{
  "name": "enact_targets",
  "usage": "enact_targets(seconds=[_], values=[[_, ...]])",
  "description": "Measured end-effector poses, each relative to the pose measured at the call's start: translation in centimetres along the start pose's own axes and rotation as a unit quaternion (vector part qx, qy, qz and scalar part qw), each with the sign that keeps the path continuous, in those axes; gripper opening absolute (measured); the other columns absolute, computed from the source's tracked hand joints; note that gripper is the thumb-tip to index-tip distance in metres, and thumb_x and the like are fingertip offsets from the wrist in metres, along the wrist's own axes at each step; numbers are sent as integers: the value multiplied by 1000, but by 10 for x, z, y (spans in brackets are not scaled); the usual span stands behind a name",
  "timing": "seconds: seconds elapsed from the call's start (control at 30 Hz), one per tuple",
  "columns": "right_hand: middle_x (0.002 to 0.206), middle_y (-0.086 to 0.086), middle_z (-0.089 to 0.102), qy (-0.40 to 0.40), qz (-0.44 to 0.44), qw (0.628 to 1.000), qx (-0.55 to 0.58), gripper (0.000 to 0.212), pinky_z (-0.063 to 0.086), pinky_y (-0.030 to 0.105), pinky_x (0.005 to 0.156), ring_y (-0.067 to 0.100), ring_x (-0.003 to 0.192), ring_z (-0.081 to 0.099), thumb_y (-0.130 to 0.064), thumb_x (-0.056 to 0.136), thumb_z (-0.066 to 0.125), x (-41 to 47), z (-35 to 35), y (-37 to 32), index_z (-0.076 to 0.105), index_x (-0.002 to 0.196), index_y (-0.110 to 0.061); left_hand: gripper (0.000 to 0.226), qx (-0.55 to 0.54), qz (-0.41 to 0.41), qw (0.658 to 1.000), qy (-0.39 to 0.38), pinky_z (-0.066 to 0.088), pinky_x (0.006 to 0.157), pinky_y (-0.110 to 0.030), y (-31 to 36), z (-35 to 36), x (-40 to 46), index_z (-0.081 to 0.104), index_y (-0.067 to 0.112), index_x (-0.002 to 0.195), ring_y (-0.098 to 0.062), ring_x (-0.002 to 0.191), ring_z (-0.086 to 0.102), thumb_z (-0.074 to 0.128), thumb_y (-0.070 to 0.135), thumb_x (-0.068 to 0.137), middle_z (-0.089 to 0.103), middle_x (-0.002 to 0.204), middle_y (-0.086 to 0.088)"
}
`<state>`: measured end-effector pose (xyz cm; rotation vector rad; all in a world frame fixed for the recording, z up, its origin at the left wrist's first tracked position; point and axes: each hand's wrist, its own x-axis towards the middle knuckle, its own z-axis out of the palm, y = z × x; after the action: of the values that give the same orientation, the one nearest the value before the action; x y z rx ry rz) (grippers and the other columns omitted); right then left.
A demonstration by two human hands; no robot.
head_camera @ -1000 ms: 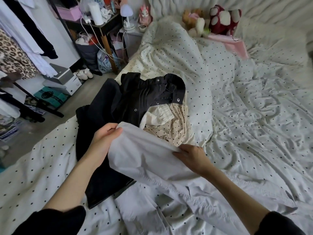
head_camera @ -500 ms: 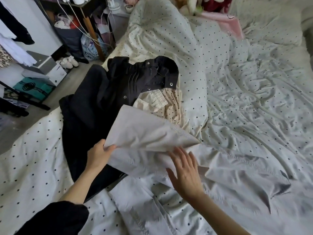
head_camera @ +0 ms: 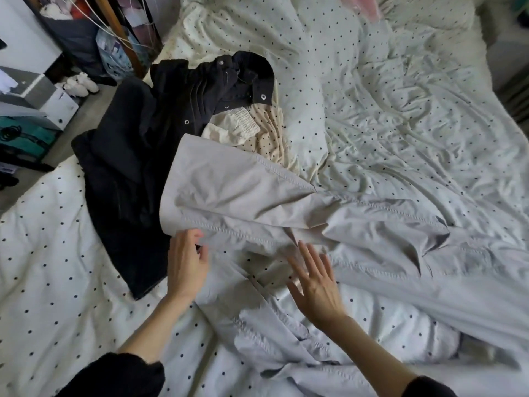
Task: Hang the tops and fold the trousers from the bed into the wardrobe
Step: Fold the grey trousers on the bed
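Pale grey trousers (head_camera: 286,202) lie spread across the dotted bed (head_camera: 400,110), one leg folded back over the other toward the left. My left hand (head_camera: 186,262) sits at the near left edge of the folded leg, fingers loosely bent, touching the cloth. My right hand (head_camera: 315,282) hovers flat with fingers spread over the trousers' middle. A black top with snap buttons (head_camera: 177,104) lies to the left. A cream dotted garment (head_camera: 257,133) lies partly under the trouser leg.
Left of the bed, on the floor, stand boxes (head_camera: 31,101), white shoes (head_camera: 80,84) and bags under a wooden-legged table (head_camera: 114,30). Something pink (head_camera: 363,4) lies at the head of the bed. The duvet is rumpled on the right.
The lifted trouser leg has been laid down flat on the bed. My right hand let go and opened over the cloth. My left hand slid down to the leg's near edge.
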<state>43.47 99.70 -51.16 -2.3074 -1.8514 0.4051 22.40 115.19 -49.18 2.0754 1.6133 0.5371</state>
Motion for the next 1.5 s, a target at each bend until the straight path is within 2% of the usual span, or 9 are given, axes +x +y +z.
enact_targets(seconds=[0.17, 0.33, 0.53, 0.7, 0.9, 1.03, 1.13, 1.33, 1.5], values=[[112, 5, 64, 33, 12, 999, 36, 34, 52, 37, 81, 23, 102, 62, -38, 82, 44, -62, 4, 5, 71, 93, -22, 24, 10, 181, 946, -268, 46, 85, -36, 10, 43, -64, 66, 13, 101, -17, 100, 54, 52, -1, 87, 62, 103, 0], [75, -13, 62, -26, 40, 999, 11, 32, 51, 28, 62, 9, 67, 63, -50, 77, 42, -131, 17, 29, 71, 76, -35, 25, 13, 342, 884, -318, 44, 88, -24, 25, 67, -120, 71, 26, 94, -6, 103, 47, 52, 30, 80, 62, 109, 5], [67, -15, 62, -71, 53, 993, -82, 34, 50, 28, 56, 4, 58, 62, -64, 64, 55, -178, 13, 55, 69, 73, -35, 62, 277, 284, 797, -454, 19, 109, -39, 43, 67, -155, 40, 40, 134, -11, 128, 38, 51, 66, 78, 42, 138, 11], [56, -11, 57, -30, 51, 997, -56, 40, 43, 28, 51, 10, 51, 58, -49, 42, 89, -199, -5, 58, 60, 57, -25, 50, 262, 270, 823, -426, 21, 94, -29, 45, 44, -175, 42, 35, 119, -8, 110, 53, 56, 62, 79, 59, 120, 14], [102, 5, 65, -124, 60, 989, 60, 55, 38, 32, 82, 25, 100, 59, -56, 94, 32, -228, -44, 50, 64, 96, -11, 24, 178, 213, 877, -391, 38, 79, -27, 75, -6, -184, 53, 24, 91, -16, 88, 57, 48, 47, 92, 60, 92, 9], [99, 14, 65, -133, 120, 979, 99, 38, 32, 33, 65, 33, 95, 60, -42, 100, 36, -224, -64, 50, 45, 75, -14, 25, 131, 210, 906, -344, 34, 57, -25, 103, -41, -181, 42, 33, 70, -13, 74, 52, 52, 37, 93, 51, 73, 14], [108, 11, 62, -112, 130, 976, 132, 23, 36, 35, 69, 32, 97, 59, -38, 96, 47, -210, -80, 48, 47, 97, -14, 25, 88, 199, 921, -322, 43, 65, -30, 117, -62, -177, 42, 35, 70, -13, 75, 56, 50, 30, 94, 56, 77, 16], [111, 8, 58, -24, 77, 997, 12, 28, 38, 32, 84, 28, 110, 49, -33, 94, 52, -180, -113, 50, 66, 104, -10, 24, 272, 158, 836, -449, 36, 66, -27, 118, -82, -160, 48, 18, 81, -19, 94, 56, 58, 39, 88, 42, 90, 9], [109, 6, 64, -51, 94, 994, -33, 29, 32, 33, 87, 27, 109, 54, -36, 95, 47, -172, -123, 47, 62, 102, -12, 44, 334, 167, 824, -426, 22, 51, -21, 104, -97, -144, 32, 21, 62, -13, 65, 41, 62, 46, 82, 38, 63, 8]])
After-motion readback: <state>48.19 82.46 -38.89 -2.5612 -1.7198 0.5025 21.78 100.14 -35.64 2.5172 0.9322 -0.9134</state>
